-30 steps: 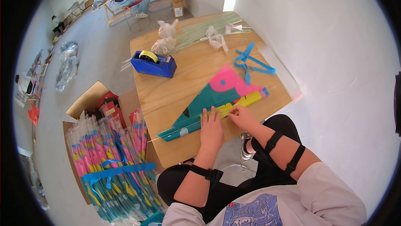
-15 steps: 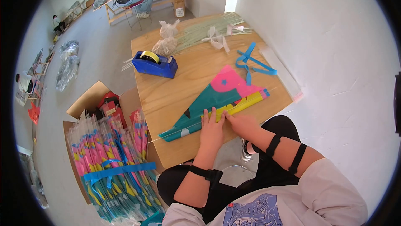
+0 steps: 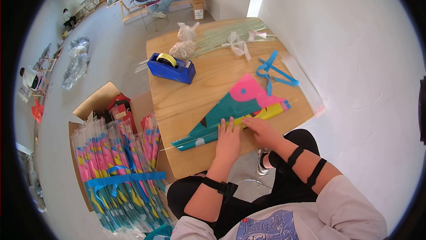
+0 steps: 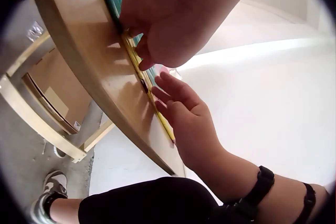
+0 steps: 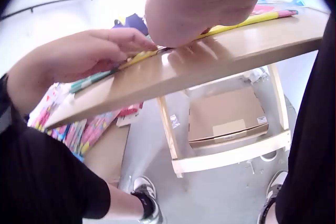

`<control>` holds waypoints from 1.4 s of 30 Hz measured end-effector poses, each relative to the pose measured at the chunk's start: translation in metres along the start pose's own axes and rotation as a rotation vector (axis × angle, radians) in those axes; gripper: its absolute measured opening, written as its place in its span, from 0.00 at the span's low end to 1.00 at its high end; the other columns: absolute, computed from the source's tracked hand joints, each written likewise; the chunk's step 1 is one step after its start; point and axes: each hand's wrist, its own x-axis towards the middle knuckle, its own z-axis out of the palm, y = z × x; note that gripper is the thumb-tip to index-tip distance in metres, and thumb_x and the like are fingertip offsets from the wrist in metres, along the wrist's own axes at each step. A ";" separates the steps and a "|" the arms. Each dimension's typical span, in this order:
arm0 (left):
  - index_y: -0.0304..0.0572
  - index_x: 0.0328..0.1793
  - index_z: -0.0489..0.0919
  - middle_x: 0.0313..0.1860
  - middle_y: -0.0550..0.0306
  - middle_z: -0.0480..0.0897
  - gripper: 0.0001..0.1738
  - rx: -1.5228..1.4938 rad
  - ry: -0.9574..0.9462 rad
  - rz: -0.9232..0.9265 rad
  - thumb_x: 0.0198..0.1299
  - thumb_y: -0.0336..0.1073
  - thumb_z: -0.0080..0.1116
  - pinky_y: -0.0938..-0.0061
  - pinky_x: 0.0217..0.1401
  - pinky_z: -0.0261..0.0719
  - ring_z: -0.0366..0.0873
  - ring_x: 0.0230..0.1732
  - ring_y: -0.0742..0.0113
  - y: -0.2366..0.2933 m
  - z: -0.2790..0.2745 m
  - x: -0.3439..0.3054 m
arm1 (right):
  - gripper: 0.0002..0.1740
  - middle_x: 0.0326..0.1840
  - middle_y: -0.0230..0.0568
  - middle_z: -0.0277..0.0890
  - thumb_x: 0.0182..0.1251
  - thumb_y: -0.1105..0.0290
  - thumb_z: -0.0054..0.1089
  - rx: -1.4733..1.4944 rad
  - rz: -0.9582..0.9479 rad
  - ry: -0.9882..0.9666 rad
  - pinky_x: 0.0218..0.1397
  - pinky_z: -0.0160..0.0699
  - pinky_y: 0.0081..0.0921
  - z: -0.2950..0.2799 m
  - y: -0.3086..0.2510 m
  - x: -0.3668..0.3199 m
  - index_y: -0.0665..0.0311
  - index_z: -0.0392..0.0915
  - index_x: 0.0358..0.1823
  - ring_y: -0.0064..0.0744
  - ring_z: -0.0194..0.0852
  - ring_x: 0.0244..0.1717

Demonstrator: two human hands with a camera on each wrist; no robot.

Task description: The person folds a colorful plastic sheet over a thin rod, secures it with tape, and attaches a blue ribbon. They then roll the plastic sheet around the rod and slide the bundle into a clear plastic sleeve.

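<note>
A printed plastic sheet (image 3: 245,98) in teal, pink and yellow lies on the wooden table, its near edge rolled into a narrow tube (image 3: 266,112). Across the teal end of the tube runs a thin clear rod (image 3: 166,148). My left hand (image 3: 228,140) rests on the tube near its middle, fingers straight and pointing away from me. Just to its right, the extended fingers of my right hand (image 3: 262,132) touch the yellow part. In the left wrist view my right hand (image 4: 191,121) has its fingers loosely bent at the yellow edge.
A blue tape dispenser (image 3: 172,72), tied plastic bags (image 3: 183,50), clear rods (image 3: 217,35) and a blue ribbon (image 3: 284,76) lie farther back on the table. At left, a carton (image 3: 94,102) holds many rolled printed packs (image 3: 120,160). A white wall (image 3: 355,62) stands at right.
My right hand went from pinching the tube's yellow edge to lying beside the left fingers, and now its fingers are straighter. The left hand stays put. The whole view has shifted slightly.
</note>
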 end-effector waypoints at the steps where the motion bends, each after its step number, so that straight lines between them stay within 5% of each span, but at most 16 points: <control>1: 0.50 0.81 0.75 0.87 0.35 0.62 0.35 -0.062 -0.015 -0.024 0.65 0.25 0.57 0.38 0.86 0.58 0.52 0.87 0.24 -0.002 0.000 0.001 | 0.30 0.70 0.45 0.79 0.59 0.83 0.59 0.000 -0.006 0.000 0.75 0.74 0.42 -0.003 0.006 -0.002 0.65 0.81 0.66 0.49 0.76 0.72; 4: 0.50 0.80 0.75 0.87 0.35 0.62 0.34 -0.064 0.021 -0.016 0.65 0.25 0.56 0.37 0.86 0.58 0.52 0.87 0.23 0.003 -0.002 -0.001 | 0.28 0.59 0.48 0.82 0.60 0.86 0.55 0.180 0.158 0.141 0.71 0.78 0.39 -0.021 -0.003 0.001 0.64 0.82 0.63 0.52 0.81 0.63; 6: 0.50 0.79 0.76 0.87 0.35 0.63 0.33 -0.036 0.049 0.005 0.65 0.26 0.56 0.37 0.86 0.58 0.52 0.87 0.23 0.007 -0.007 -0.004 | 0.19 0.47 0.48 0.81 0.65 0.85 0.55 0.934 0.570 0.205 0.62 0.80 0.35 -0.037 -0.021 0.009 0.67 0.82 0.56 0.50 0.81 0.53; 7: 0.50 0.78 0.77 0.86 0.35 0.63 0.32 -0.012 0.078 0.023 0.66 0.27 0.57 0.36 0.86 0.58 0.53 0.87 0.23 0.010 -0.006 -0.007 | 0.19 0.47 0.48 0.81 0.65 0.85 0.55 0.926 0.568 0.180 0.62 0.80 0.35 -0.052 -0.033 0.009 0.67 0.82 0.56 0.50 0.81 0.53; 9: 0.50 0.78 0.78 0.86 0.35 0.63 0.32 -0.021 0.111 0.022 0.65 0.28 0.57 0.36 0.86 0.58 0.53 0.87 0.23 0.008 0.001 -0.007 | 0.09 0.36 0.44 0.77 0.65 0.82 0.57 1.072 0.198 0.051 0.43 0.78 0.34 -0.096 -0.074 0.014 0.68 0.80 0.45 0.47 0.76 0.38; 11: 0.50 0.77 0.79 0.86 0.35 0.63 0.32 -0.026 0.155 -0.008 0.64 0.28 0.58 0.36 0.86 0.58 0.53 0.87 0.23 0.005 0.007 -0.006 | 0.03 0.30 0.39 0.74 0.60 0.77 0.62 0.514 -0.305 0.072 0.31 0.71 0.35 -0.151 -0.134 0.021 0.66 0.76 0.33 0.42 0.71 0.26; 13: 0.51 0.77 0.79 0.86 0.34 0.62 0.32 0.001 0.155 0.026 0.63 0.30 0.60 0.36 0.86 0.56 0.52 0.87 0.23 0.006 0.012 -0.006 | 0.12 0.26 0.35 0.71 0.57 0.73 0.68 0.187 -0.628 0.013 0.26 0.67 0.37 -0.201 -0.180 0.021 0.58 0.70 0.28 0.37 0.68 0.22; 16: 0.51 0.76 0.79 0.86 0.33 0.63 0.32 -0.019 0.182 0.027 0.62 0.30 0.61 0.36 0.87 0.54 0.52 0.87 0.22 0.006 0.016 -0.006 | 0.20 0.35 0.19 0.81 0.76 0.50 0.69 0.440 -1.091 0.567 0.28 0.69 0.18 -0.200 -0.218 0.024 0.47 0.71 0.59 0.21 0.72 0.27; 17: 0.51 0.76 0.79 0.86 0.33 0.63 0.32 -0.014 0.192 -0.015 0.62 0.30 0.61 0.36 0.87 0.54 0.52 0.87 0.22 0.007 0.014 -0.005 | 0.12 0.25 0.17 0.67 0.77 0.56 0.67 0.653 -1.192 0.723 0.26 0.60 0.19 -0.196 -0.237 0.042 0.51 0.75 0.37 0.18 0.62 0.23; 21: 0.46 0.73 0.80 0.84 0.32 0.64 0.29 -0.018 0.183 -0.032 0.63 0.31 0.61 0.37 0.88 0.54 0.53 0.86 0.22 0.009 0.011 -0.007 | 0.17 0.22 0.17 0.63 0.74 0.62 0.66 0.844 -1.244 0.902 0.25 0.58 0.19 -0.204 -0.262 0.042 0.51 0.70 0.27 0.15 0.59 0.22; 22: 0.44 0.72 0.80 0.84 0.32 0.65 0.29 -0.016 0.194 -0.012 0.63 0.31 0.61 0.37 0.88 0.54 0.54 0.86 0.22 0.011 0.012 -0.006 | 0.15 0.21 0.17 0.67 0.71 0.67 0.66 0.691 -1.031 0.897 0.26 0.61 0.16 -0.203 -0.267 0.036 0.51 0.71 0.26 0.12 0.62 0.22; 34: 0.43 0.80 0.72 0.84 0.36 0.66 0.35 -0.003 0.175 -0.032 0.65 0.33 0.62 0.43 0.88 0.56 0.55 0.87 0.29 0.005 0.024 0.002 | 0.18 0.17 0.22 0.70 0.64 0.77 0.66 1.103 -0.998 0.382 0.22 0.63 0.19 -0.209 -0.275 0.027 0.53 0.69 0.19 0.16 0.63 0.15; 42: 0.48 0.78 0.79 0.86 0.34 0.63 0.32 0.025 0.166 -0.023 0.64 0.33 0.61 0.40 0.89 0.53 0.52 0.87 0.26 0.012 0.013 -0.007 | 0.19 0.14 0.22 0.68 0.64 0.78 0.63 1.067 -0.923 0.485 0.20 0.59 0.20 -0.207 -0.278 0.018 0.52 0.66 0.19 0.17 0.58 0.13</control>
